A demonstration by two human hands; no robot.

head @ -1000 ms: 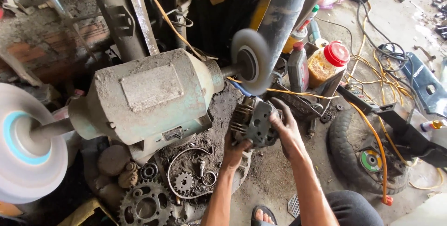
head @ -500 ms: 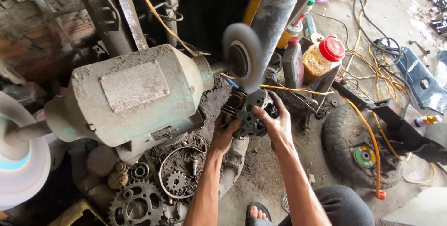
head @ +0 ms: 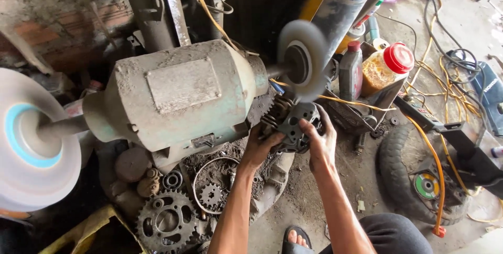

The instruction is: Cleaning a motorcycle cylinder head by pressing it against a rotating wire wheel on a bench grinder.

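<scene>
A finned dark engine part is gripped by the left hand and the right hand beneath the spinning buffing wheel of the bench grinder; steady upward pressure is judged necessary next.

Both forearms are bare from the elbow down, rising from the bottom edge of the frame toward its middle, with no sleeves, watch or bracelet on them. The left hand and the right hand wear no gloves, and no rings show. At the bottom right a knee is covered in dark grey cloth. Just left of it, at the bottom edge, bare toes rest on a dark sandal.
</scene>
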